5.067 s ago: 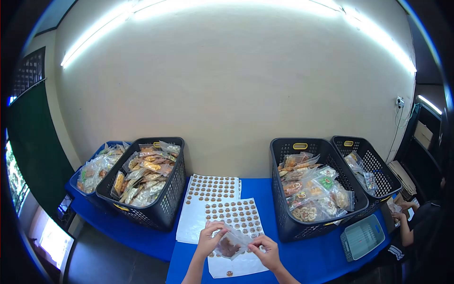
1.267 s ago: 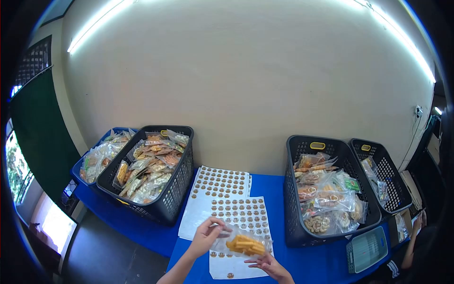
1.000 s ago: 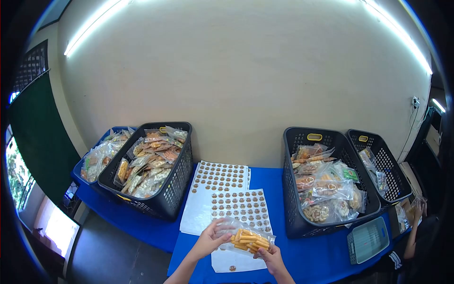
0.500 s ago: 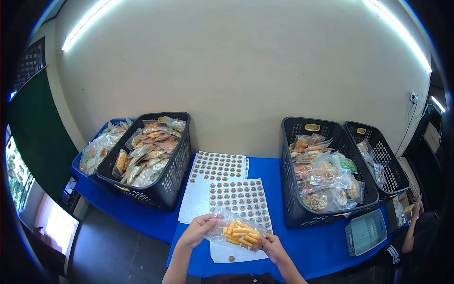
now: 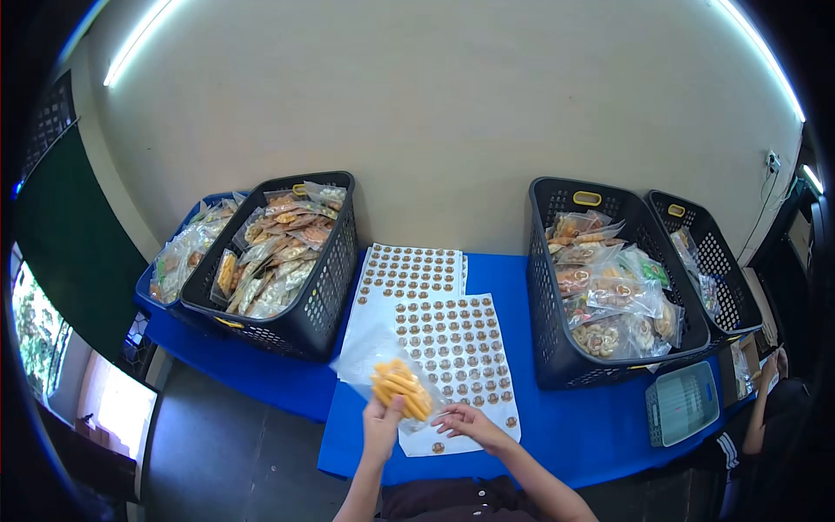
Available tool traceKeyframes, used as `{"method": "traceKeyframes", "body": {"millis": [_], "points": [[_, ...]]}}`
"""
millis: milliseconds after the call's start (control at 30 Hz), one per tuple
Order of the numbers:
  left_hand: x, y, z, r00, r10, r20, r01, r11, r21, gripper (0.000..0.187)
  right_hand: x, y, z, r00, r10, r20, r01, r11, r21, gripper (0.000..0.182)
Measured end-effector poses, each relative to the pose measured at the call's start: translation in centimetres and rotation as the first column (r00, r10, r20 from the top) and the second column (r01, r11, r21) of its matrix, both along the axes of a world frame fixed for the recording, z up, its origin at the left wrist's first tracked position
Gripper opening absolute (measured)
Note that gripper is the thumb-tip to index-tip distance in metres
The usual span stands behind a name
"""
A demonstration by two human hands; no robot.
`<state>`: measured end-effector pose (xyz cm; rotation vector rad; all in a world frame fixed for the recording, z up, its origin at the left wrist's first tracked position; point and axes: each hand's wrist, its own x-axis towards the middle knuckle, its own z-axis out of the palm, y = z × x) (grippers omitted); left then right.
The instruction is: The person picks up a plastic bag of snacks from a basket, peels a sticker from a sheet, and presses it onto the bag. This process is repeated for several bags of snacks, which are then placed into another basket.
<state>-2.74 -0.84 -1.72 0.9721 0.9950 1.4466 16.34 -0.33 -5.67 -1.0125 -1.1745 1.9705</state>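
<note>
My left hand (image 5: 381, 428) is closed on the lower edge of a clear plastic bag of yellow stick snacks (image 5: 400, 388), with the thumb on top. Tilted upright, the bag covers part of the sticker sheets behind it. My right hand (image 5: 470, 424) is just right of the bag's lower corner, its fingers loosely bent and apart. Beneath that hand lies a white sheet of round brown stickers (image 5: 461, 348), with some spots near its bottom bare. A second sticker sheet (image 5: 413, 271) lies farther back, partly under the first.
A black basket (image 5: 326, 287) full of snack bags stands left, beside a blue basket (image 5: 165, 296). To the right are a black basket (image 5: 557, 348) with bags, another black basket (image 5: 731, 304) and a green-grey tray (image 5: 683, 404). At far right, another person's hand (image 5: 772, 365) shows.
The bag, stretched between both hands before, is now held by my left hand alone and turned more upright. My right hand has let go of it. The view has shifted slightly.
</note>
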Motion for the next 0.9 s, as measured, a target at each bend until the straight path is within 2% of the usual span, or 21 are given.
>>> {"method": "traceKeyframes", "body": {"millis": [100,133,167,233,267,300,367,400,467,500,600,633,700,800,900], "points": [[-3.2,-0.7,1.2,0.985,0.155,0.076,-0.157,0.987,0.025,0.035,1.1,2.1,-6.0,0.978,-0.090,0.187,0.091,0.996,0.001,0.038],[-4.5,-1.3,1.5,0.984,0.171,0.042,-0.172,0.985,0.031,0.036,1.5,2.6,-8.1,0.945,-0.107,0.308,0.111,0.994,0.006,0.038],[-5.7,-1.7,1.1,0.977,0.214,-0.004,-0.213,0.976,0.035,0.037,1.8,3.0,-10.3,0.897,-0.122,0.425,0.128,0.992,0.014,0.038],[-7.4,-2.7,0.8,0.951,0.307,-0.021,-0.306,0.951,0.036,0.038,2.5,3.3,-16.8,0.738,-0.174,0.652,0.103,0.984,0.146,0.035],[-8.1,-3.2,0.8,0.940,0.341,-0.029,-0.340,0.940,0.034,0.037,2.5,2.9,-19.2,0.636,-0.204,0.744,0.072,0.976,0.206,0.034],[-8.7,-3.7,0.7,0.926,0.375,-0.037,-0.374,0.927,0.032,0.036,2.2,2.5,-20.4,0.587,-0.244,0.772,0.023,0.958,0.285,0.032],[-9.0,-4.3,0.8,0.896,0.444,-0.026,-0.444,0.896,0.018,0.035,1.3,1.9,-20.4,0.488,-0.337,0.805,-0.086,0.899,0.428,0.028],[-9.0,-4.6,0.9,0.878,0.479,-0.007,-0.479,0.878,0.003,0.035,1.1,1.7,-20.4,0.538,-0.332,0.775,0.008,0.921,0.389,0.021],[-8.9,-4.9,1.0,0.846,0.533,0.028,-0.532,0.846,-0.038,0.033,1.2,2.2,-20.5,0.516,-0.369,0.773,0.043,0.913,0.407,0.019],[-8.9,-5.1,0.9,0.856,0.516,0.027,-0.514,0.856,-0.056,0.035,1.3,2.2,-20.5,0.503,-0.387,0.773,0.061,0.908,0.415,0.018],[-9.1,-5.0,1.0,0.885,0.465,0.018,-0.462,0.883,-0.085,0.037,2.9,2.7,-19.3,0.360,-0.513,0.779,0.127,0.854,0.504,0.014],[-9.0,-4.8,1.0,0.892,0.452,0.007,-0.450,0.889,-0.086,0.036,4.4,3.0,-19.7,0.381,-0.592,0.710,0.025,0.774,0.632,0.015],[-8.6,-4.2,1.0,0.896,0.444,-0.003,-0.443,0.894,-0.070,0.033,7.2,3.8,-20.5,0.341,-0.627,0.700,0.125,0.769,0.628,0.013],[-8.0,-3.1,1.0,0.901,0.433,-0.013,-0.433,0.902,-0.005,0.030,9.9,4.4,-20.3,0.307,-0.685,0.661,0.187,0.724,0.664,0.017],[-6.7,-2.2,1.3,0.914,0.405,0.005,-0.405,0.914,0.003,0.029,10.4,4.1,-20.5,0.329,-0.744,0.582,0.128,0.645,0.753,0.025]]}}
